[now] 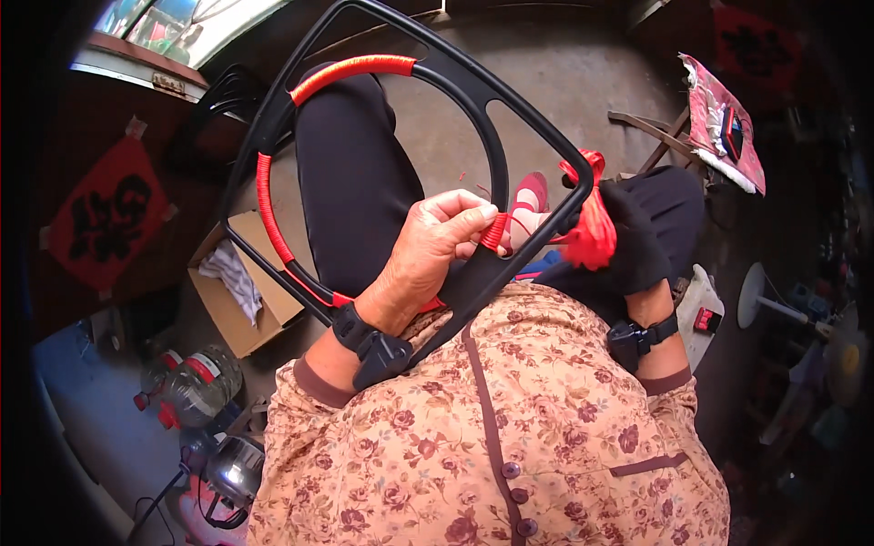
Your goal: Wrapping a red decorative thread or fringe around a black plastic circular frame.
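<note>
A black frame (533, 111) with rounded corners and a ring (475, 114) inside it leans across my lap. Stretches of the ring are wrapped in red cord (353, 65), with bare black between them. My left hand (435, 238) is bare; its thumb and forefinger pinch a short coil of red cord (494, 233) at the ring's near right side. A thin strand runs from that coil to the right. Beside the frame's right corner, my right hand (635, 238), in a black glove, is closed around a loose hank of red cord (594, 226). Its fingertips are partly hidden.
A cardboard box (238, 314) with a striped cloth inside sits on the floor at left, near large clear bottles (202, 387) and a metal kettle (235, 469). A stool with a pink cover (719, 127) stands at far right. A white fan (752, 296) is further right.
</note>
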Available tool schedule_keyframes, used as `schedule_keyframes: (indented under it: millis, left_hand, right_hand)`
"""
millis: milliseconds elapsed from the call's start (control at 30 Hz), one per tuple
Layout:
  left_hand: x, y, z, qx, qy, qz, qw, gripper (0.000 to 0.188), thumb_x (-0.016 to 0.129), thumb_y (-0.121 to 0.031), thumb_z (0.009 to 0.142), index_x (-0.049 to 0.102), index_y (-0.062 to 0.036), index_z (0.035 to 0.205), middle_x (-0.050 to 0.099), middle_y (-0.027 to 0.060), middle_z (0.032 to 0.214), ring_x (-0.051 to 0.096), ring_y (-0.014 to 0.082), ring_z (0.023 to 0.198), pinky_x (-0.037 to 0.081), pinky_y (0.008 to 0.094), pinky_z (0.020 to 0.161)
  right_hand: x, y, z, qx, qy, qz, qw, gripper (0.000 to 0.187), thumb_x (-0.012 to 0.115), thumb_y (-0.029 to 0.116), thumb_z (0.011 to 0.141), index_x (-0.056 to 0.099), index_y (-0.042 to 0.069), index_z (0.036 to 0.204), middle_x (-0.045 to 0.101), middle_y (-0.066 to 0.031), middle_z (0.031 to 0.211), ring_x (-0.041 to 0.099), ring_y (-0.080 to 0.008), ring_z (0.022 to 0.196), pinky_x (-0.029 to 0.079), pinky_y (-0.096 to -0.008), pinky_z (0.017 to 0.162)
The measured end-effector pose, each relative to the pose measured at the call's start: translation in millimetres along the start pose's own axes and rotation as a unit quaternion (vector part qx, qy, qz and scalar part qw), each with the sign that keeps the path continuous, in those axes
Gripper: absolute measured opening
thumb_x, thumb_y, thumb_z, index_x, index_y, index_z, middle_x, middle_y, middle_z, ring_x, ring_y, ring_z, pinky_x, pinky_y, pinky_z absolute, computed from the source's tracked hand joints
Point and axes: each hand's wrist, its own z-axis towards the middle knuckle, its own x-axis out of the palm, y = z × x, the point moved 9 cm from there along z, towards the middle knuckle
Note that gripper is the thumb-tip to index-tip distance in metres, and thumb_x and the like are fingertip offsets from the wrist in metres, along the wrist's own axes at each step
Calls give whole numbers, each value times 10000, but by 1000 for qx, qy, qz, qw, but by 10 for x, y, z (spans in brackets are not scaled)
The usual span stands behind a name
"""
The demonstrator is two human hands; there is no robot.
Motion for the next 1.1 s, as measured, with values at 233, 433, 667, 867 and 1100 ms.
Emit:
schedule_keyframes:
  millis: [233, 433, 667, 867, 1100]
  left_hand:
    - [20, -88, -16, 23, -7, 82, 996, 170, 647, -179, 919, 609, -16, 952, 675, 69, 833, 653, 107, 710, 525, 211, 642]
    - [69, -259, -30, 87, -26, 124, 988, 210, 670, -230, 915, 649, -22, 918, 628, -13, 755, 505, 42, 635, 385, 187, 576]
    - [-39, -124, -13, 15, -55, 30, 998, 408, 524, -416, 978, 665, -33, 971, 647, -3, 779, 525, 56, 634, 408, 194, 598]
    - [-67, 25, 81, -11, -20, -61, 998, 504, 365, -416, 1025, 631, 9, 1078, 682, 104, 918, 648, 155, 816, 488, 270, 727]
    - [22, 13, 10, -45, 36, -106, 993, 454, 411, -331, 1019, 615, 71, 1076, 687, 157, 882, 673, 201, 791, 554, 316, 775]
  right_hand:
    - [544, -60, 449, 70, 35, -56, 995, 473, 659, 198, 889, 515, 5, 1297, 614, -56, 1179, 585, -126, 1011, 471, -284, 912]
    - [794, -259, 938, 56, 222, -151, 962, 531, 638, 231, 912, 453, -5, 1350, 572, -97, 1256, 554, -173, 1122, 434, -302, 988]
    - [1017, -532, 828, 134, 299, 144, 934, 460, 607, 137, 928, 470, -13, 1341, 577, -138, 1275, 562, -211, 1158, 428, -327, 1031]
    - [786, -295, 811, -87, 176, -144, 970, 518, 615, 77, 901, 448, 9, 1387, 563, -120, 1321, 546, -199, 1186, 434, -350, 1029]
    - [-37, 220, 780, -164, -18, -11, 986, 308, 464, 258, 1002, 555, 31, 1188, 636, -91, 1057, 623, -198, 1008, 505, -330, 901]
